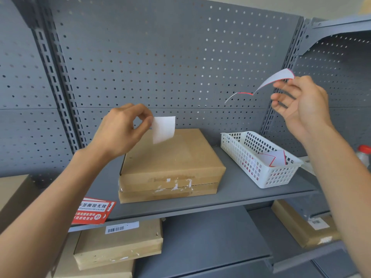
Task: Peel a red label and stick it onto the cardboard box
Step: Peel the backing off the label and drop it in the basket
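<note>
A flat cardboard box (pixel 170 161) lies on the grey shelf (pixel 230 195), with torn white paper scraps on its front side. My left hand (pixel 120 129) pinches a small rectangular piece (pixel 163 129) by its left edge, just above the box's far left part; only its white face shows. My right hand (pixel 301 103) is raised at the right, its fingertips holding a curled white sheet with red edges (pixel 275 79). A stack of red labels (pixel 93 211) with white print lies at the shelf's front left edge.
A white plastic basket (pixel 241 149) stands right of the box and holds white scraps with red edges. A bottle with a red cap (pixel 364 153) is at the far right. More cardboard boxes (pixel 118 243) sit on the lower shelf. Grey pegboard (pixel 160 57) backs the shelves.
</note>
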`<action>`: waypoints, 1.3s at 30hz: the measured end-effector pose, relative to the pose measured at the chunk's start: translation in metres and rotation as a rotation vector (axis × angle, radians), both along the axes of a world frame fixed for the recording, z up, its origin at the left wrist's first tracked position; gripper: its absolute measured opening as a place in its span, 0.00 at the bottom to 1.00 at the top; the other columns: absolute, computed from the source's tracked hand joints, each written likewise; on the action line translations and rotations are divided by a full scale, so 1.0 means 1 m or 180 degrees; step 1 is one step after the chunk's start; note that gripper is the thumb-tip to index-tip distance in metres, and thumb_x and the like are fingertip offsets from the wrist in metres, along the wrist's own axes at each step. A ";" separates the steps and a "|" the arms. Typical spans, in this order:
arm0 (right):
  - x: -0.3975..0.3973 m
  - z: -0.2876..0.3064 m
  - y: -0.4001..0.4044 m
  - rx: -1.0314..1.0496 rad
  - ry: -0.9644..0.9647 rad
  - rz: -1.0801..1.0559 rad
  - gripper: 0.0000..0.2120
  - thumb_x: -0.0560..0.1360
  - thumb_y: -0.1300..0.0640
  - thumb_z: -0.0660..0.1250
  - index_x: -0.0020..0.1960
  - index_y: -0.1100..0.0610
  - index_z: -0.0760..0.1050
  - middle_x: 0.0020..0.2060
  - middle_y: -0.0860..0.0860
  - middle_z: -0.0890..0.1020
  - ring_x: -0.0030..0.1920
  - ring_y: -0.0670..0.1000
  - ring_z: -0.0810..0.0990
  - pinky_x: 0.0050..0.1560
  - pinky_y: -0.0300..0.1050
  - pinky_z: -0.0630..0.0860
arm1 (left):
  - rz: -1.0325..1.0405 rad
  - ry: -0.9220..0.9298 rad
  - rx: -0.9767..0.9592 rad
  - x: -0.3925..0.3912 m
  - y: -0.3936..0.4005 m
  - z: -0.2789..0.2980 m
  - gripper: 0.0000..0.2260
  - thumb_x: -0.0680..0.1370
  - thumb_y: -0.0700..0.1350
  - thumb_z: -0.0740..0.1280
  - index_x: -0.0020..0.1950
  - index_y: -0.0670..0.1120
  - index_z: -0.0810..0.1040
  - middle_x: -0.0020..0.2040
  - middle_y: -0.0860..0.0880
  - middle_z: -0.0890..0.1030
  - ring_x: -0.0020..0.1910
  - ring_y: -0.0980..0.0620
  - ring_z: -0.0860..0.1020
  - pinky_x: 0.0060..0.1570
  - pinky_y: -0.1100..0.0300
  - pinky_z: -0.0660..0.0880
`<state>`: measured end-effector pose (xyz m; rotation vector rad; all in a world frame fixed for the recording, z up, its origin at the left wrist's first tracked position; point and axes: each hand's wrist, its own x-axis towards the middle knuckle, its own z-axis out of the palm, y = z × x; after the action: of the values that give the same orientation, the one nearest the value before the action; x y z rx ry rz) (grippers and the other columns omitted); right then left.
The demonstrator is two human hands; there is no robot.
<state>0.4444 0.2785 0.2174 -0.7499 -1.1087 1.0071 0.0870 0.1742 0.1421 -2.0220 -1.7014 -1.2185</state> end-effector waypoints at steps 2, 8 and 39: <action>0.010 0.001 0.007 -0.0042 -0.0238 -0.0162 0.06 0.78 0.60 0.62 0.44 0.55 0.76 0.45 0.53 0.87 0.35 0.52 0.81 0.42 0.45 0.77 | 0.0053 -0.0122 -0.0011 -0.001 0.002 0.000 0.09 0.81 0.52 0.62 0.49 0.52 0.80 0.46 0.55 0.83 0.44 0.45 0.81 0.46 0.43 0.79; 0.036 -0.014 0.020 -0.0457 -0.1701 -0.0647 0.07 0.79 0.58 0.63 0.47 0.51 0.80 0.53 0.52 0.87 0.52 0.50 0.85 0.58 0.49 0.76 | 0.0091 -0.0646 0.0034 0.011 0.008 0.002 0.06 0.82 0.44 0.66 0.48 0.49 0.82 0.45 0.53 0.84 0.38 0.62 0.78 0.38 0.71 0.71; 0.103 -0.101 0.024 -0.0733 -0.3359 -0.0803 0.08 0.72 0.54 0.75 0.45 0.59 0.88 0.60 0.53 0.86 0.64 0.56 0.80 0.73 0.63 0.65 | -0.0036 -0.0762 0.0019 0.122 0.046 -0.002 0.07 0.81 0.46 0.66 0.49 0.48 0.84 0.46 0.53 0.84 0.37 0.63 0.76 0.38 0.64 0.71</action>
<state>0.5473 0.3025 0.1169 -1.6623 -1.7304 0.4862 0.2089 0.2206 0.1405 -1.9503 -1.7877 -1.5205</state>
